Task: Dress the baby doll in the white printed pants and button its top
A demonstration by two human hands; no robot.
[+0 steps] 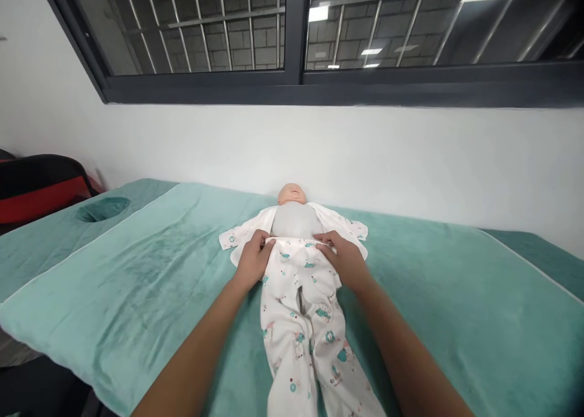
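Observation:
A baby doll (296,219) lies on its back with its head toward the wall. Its torso is grey, and a white printed baby shirt (249,230) lies open beneath it with both sleeves spread out. White baby pants (301,283) with green and pink prints cover the lower body, their legs stretching toward me. My left hand (255,259) pinches the left end of the waistband. At the right end, my right hand (344,259) has its thumb and fingers closed on the same waistband. Whether the doll's legs are inside the pants is hidden.
A green plush cover (137,283) spreads over the bed, with a round hole (104,209) at the left. Behind it rises a white wall (410,161) with a dark-framed window (292,89). A black and red object (45,189) stands at the far left.

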